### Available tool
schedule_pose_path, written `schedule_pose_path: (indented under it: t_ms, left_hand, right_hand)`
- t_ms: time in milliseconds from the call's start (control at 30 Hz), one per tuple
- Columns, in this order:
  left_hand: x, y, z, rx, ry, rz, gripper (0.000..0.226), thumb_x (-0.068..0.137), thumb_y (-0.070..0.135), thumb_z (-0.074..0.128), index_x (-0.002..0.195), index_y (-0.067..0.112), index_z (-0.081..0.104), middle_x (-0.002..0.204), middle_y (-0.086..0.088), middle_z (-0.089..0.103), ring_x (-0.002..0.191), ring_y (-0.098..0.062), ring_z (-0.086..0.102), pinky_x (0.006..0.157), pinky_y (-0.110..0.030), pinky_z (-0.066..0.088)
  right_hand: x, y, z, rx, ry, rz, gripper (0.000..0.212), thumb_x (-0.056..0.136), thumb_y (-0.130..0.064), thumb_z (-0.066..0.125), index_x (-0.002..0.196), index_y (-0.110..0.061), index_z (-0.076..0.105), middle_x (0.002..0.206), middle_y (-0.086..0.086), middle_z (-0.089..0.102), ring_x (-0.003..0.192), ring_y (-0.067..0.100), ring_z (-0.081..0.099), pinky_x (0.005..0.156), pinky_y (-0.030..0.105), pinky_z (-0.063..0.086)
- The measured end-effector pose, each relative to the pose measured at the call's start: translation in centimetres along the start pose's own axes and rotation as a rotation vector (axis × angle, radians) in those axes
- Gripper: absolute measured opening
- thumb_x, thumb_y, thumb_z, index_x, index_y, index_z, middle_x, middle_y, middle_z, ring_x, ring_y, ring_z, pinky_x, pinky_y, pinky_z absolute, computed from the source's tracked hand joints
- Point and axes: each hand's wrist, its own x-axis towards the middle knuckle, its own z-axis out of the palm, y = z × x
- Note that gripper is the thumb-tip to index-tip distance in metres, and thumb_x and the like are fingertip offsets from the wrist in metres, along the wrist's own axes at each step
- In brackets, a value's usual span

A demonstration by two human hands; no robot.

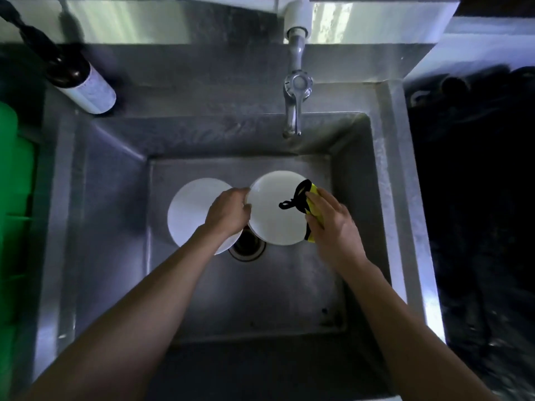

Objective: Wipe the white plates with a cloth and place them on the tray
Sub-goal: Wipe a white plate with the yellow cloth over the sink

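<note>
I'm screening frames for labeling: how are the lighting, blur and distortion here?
Head view: dim overall; glare on the sink rim's right edge; white plates bright, held plate sharp; right hand slightly motion-blurred; dark right counter unreadable; wide-angle lens bends the edges.

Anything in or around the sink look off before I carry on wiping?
Nothing looks spilled or broken. One oddity: a dark bottle with a pale label lies tipped over on the sink's back-left ledge. The left hand holds the white plate over the basin; the right hand presses the yellow cloth on it.
</note>
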Motion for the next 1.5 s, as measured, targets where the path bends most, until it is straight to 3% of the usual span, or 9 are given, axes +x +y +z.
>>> schedule_pose_path:
  t_ms: [167, 300, 400, 533, 667, 967, 1133, 1233, 1500]
  left_hand:
    - [4.3, 0.0, 2.2, 0.054, -0.016, -0.009, 0.033, 0.096, 0.016, 0.058, 0.127, 0.011, 0.065, 0.121, -0.014, 0.067, 0.114, -0.036, 0.060, 0.089, -0.038, 0.049]
    - [6.9, -0.2, 3.8, 0.068, 0.034, -0.056, 0.022, 0.093, 0.011, 0.059, 0.113, 0.008, 0.068, 0.112, -0.016, 0.068, 0.105, -0.037, 0.062, 0.082, -0.037, 0.048]
    - [7.7, -0.2, 5.0, 0.102, 0.065, -0.069, 0.026, 0.094, 0.014, 0.062, 0.118, 0.007, 0.067, 0.115, -0.018, 0.065, 0.108, -0.038, 0.061, 0.088, -0.041, 0.050]
    - [8.5, 0.1, 5.6, 0.179, 0.114, -0.092, 0.027, 0.093, 0.019, 0.069, 0.117, 0.008, 0.065, 0.117, -0.015, 0.063, 0.111, -0.037, 0.058, 0.090, -0.047, 0.051]
    - [8.9, 0.2, 6.1, 0.276, 0.172, -0.104, 0.026, 0.090, 0.026, 0.072, 0.113, 0.015, 0.064, 0.117, -0.008, 0.065, 0.116, -0.032, 0.054, 0.095, -0.046, 0.043]
    - [10.3, -0.4, 5.9, 0.113, 0.121, -0.187, 0.024, 0.088, 0.029, 0.074, 0.109, 0.020, 0.068, 0.114, -0.004, 0.068, 0.113, -0.030, 0.059, 0.099, -0.043, 0.041]
    - [9.5, -1.2, 5.8, -0.021, 0.088, -0.257, 0.024, 0.085, 0.025, 0.076, 0.105, 0.017, 0.065, 0.112, -0.005, 0.068, 0.107, -0.030, 0.062, 0.086, -0.035, 0.046]
    - [8.6, -1.5, 5.6, -0.113, 0.096, -0.284, 0.024, 0.085, 0.020, 0.076, 0.104, 0.016, 0.063, 0.111, -0.006, 0.066, 0.103, -0.029, 0.062, 0.077, -0.030, 0.041]
    - [6.7, -2.8, 4.2, -0.242, 0.148, -0.366, 0.018, 0.085, 0.017, 0.072, 0.098, 0.014, 0.061, 0.097, -0.001, 0.062, 0.090, -0.027, 0.059, 0.073, -0.031, 0.042]
  right_hand:
    - [2.9, 2.7, 1.9, 0.015, -0.022, -0.009, 0.047, 0.099, -0.012, 0.058, 0.145, -0.016, 0.051, 0.156, 0.002, 0.042, 0.133, 0.033, 0.048, 0.100, 0.056, 0.050]
    - [4.5, 4.2, 2.8, 0.041, -0.009, -0.013, 0.045, 0.098, -0.011, 0.058, 0.143, -0.013, 0.053, 0.153, 0.006, 0.045, 0.135, 0.031, 0.048, 0.106, 0.050, 0.048]
    - [4.9, 4.8, 3.3, 0.047, -0.012, -0.020, 0.046, 0.099, -0.013, 0.058, 0.145, -0.014, 0.051, 0.155, 0.006, 0.043, 0.136, 0.031, 0.047, 0.108, 0.049, 0.047]
    - [5.0, 5.2, 3.9, 0.047, -0.047, 0.013, 0.048, 0.100, -0.016, 0.057, 0.147, -0.018, 0.048, 0.158, 0.004, 0.039, 0.139, 0.032, 0.042, 0.108, 0.052, 0.046]
    - [4.9, 5.5, 4.2, 0.051, -0.028, 0.034, 0.048, 0.100, -0.014, 0.058, 0.147, -0.019, 0.048, 0.157, 0.005, 0.040, 0.141, 0.031, 0.040, 0.109, 0.046, 0.042]
    - [4.2, 5.8, 4.7, 0.088, 0.002, 0.017, 0.048, 0.099, -0.013, 0.058, 0.146, -0.018, 0.049, 0.155, 0.003, 0.042, 0.141, 0.027, 0.041, 0.106, 0.044, 0.047]
    - [3.6, 5.5, 4.1, 0.085, 0.014, 0.014, 0.048, 0.098, -0.010, 0.059, 0.145, -0.017, 0.050, 0.155, 0.004, 0.042, 0.141, 0.028, 0.042, 0.105, 0.042, 0.045]
    - [3.2, 5.1, 3.7, 0.081, 0.036, -0.017, 0.047, 0.097, -0.007, 0.060, 0.143, -0.014, 0.052, 0.153, 0.004, 0.045, 0.136, 0.029, 0.047, 0.104, 0.043, 0.047]
    - [1.8, 4.5, 3.1, 0.081, 0.057, -0.006, 0.048, 0.095, -0.006, 0.062, 0.142, -0.016, 0.053, 0.150, 0.003, 0.048, 0.133, 0.028, 0.050, 0.104, 0.045, 0.049]
